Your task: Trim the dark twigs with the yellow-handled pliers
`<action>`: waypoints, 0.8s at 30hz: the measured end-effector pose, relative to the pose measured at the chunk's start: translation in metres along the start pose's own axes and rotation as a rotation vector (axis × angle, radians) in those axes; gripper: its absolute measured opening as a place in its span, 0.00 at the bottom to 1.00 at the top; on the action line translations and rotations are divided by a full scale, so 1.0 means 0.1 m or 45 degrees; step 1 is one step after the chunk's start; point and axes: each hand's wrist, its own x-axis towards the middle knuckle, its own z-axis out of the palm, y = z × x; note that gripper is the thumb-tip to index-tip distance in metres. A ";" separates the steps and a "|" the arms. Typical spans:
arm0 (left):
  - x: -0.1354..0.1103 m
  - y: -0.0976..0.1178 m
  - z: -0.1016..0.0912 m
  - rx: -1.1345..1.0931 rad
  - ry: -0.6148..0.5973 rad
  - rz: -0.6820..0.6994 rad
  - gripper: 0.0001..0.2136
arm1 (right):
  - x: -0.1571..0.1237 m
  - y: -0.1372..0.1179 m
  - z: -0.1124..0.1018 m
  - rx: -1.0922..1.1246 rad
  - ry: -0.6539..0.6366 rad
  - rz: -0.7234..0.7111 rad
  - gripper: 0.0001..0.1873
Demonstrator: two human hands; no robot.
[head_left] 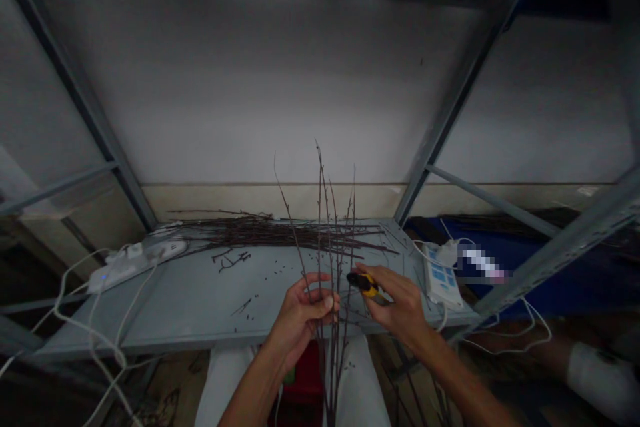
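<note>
At the front edge of the grey shelf (200, 303), above my lap: my left hand (306, 313) is closed on a loose bunch of thin dark twigs (319, 233), thumb and fingers pinching around the stems. Twigs stand roughly upright, tips fanned out in front of the pale wall (270, 93), lower ends running down between my knees — light trousers (359, 373) on both sides.

Right hand (395, 297) is wrapped round a yellow-and-black hand tool (367, 285), dark nose pointing left at the bunch, just beside the right-hand stems. Can't tell if it touches one, or whether its jaws are open. Hands are apart, twigs and tool between them.

Behind, along the back of the shelf: a pile of twigs (260, 232) lying flat, mostly crosswise. In front of it a forked offcut (231, 260), plus short bits (243, 307) scattered nearer me.

White power strip (137, 263) at the shelf's left end, cables (93, 327) hanging off it; second power strip (443, 273) at the right end with a plug in. Beyond the right upright (460, 93) — blue surface (545, 290), and part of another person in something white (600, 373), too dark for detail.
</note>
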 end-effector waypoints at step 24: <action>-0.09 0.04 0.11 0.056 -0.078 0.045 0.22 | 0.88 -0.52 -0.07 0.553 0.019 0.767 0.08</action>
